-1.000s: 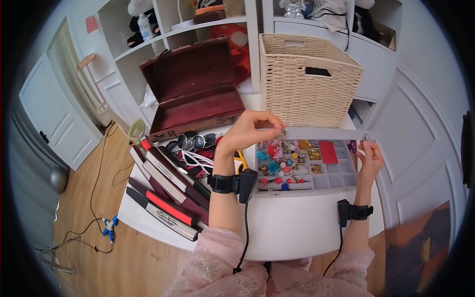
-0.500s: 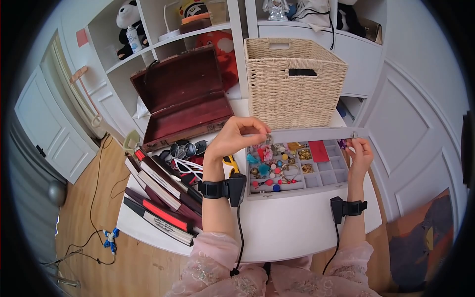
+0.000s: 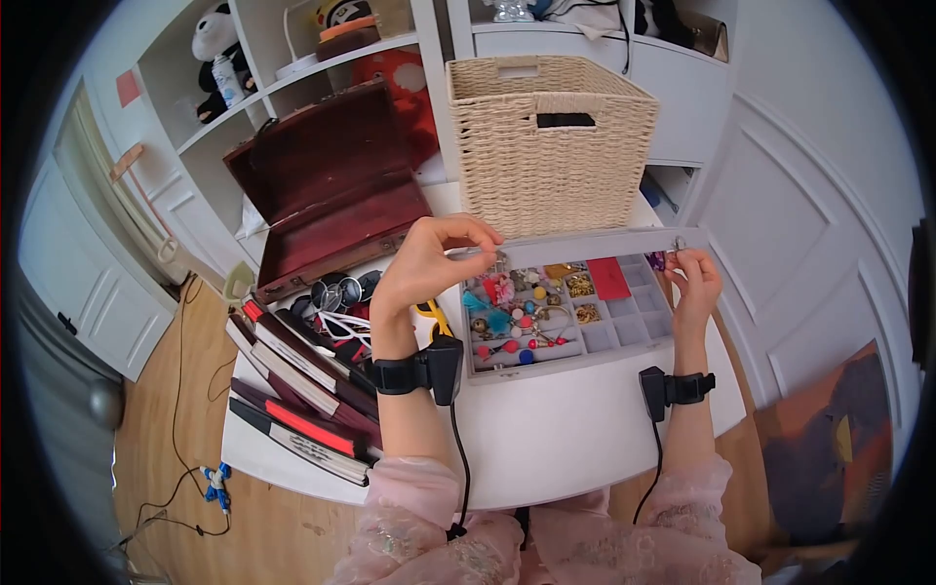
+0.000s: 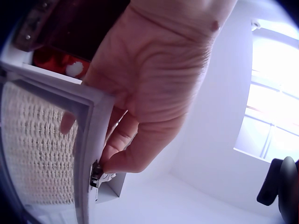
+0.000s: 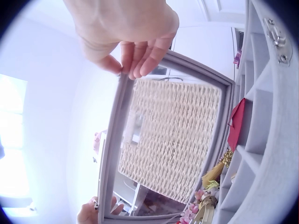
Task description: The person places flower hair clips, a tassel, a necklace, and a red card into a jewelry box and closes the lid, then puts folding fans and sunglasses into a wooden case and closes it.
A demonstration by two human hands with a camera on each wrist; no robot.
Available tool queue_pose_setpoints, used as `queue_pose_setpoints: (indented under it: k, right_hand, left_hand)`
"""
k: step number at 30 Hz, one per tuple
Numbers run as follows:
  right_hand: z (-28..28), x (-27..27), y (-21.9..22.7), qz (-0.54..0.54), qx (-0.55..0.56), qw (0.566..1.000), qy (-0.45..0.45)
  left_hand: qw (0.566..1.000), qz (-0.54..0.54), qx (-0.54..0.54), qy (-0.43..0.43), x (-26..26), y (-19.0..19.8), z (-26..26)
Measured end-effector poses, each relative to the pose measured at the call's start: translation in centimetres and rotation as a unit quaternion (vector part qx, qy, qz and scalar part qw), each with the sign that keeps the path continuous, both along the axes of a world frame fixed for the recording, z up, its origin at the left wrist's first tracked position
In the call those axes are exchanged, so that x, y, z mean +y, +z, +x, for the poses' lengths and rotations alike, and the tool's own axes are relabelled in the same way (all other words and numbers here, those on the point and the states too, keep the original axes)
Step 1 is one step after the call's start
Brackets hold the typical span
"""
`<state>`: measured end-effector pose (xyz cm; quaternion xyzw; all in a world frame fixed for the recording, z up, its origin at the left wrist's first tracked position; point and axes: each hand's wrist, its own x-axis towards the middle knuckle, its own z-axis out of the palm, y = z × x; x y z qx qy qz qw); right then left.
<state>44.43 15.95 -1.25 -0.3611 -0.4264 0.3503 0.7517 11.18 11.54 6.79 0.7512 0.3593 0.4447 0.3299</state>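
A pale grey jewelry box [image 3: 546,369] has its window lid [image 3: 595,240] raised. My left hand [image 3: 429,263] pinches the lid's edge between thumb and fingers, right by a metal latch [image 4: 96,173]. At the opposite corner, my right hand [image 3: 695,283] pinches the same edge, its fingertips over the frame in the right wrist view. Inside the box, the left compartments hold colorful beaded trinkets [image 3: 512,322]. Gold chains [image 3: 582,285] fill small cells beside a flat red packet [image 3: 609,279]. A gold tassel [image 5: 213,175] shows in the right wrist view.
Behind the box stands a tall woven basket [image 3: 556,175]. An open dark red case [image 3: 331,210] is to its left. Books [image 3: 302,375] lean along the table's left side, next to sunglasses [image 3: 341,292]. White shelves [image 3: 439,78] rise behind the white table [image 3: 546,448].
The head view has shifted, so the table and its things sit farther left. Both hands keep their pinch on the raised lid, with little change relative to the box.
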Motion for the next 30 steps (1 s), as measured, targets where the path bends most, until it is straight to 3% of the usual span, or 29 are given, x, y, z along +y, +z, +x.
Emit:
queue_pose_setpoints:
  k: [30]
  right_hand:
    - [-0.12, -0.36, 0.42, -0.010, -0.012, 1.000, 0.006]
  left_hand:
    - [0.999, -0.022, 0.034, 0.015, -0.69, 0.52, 0.24]
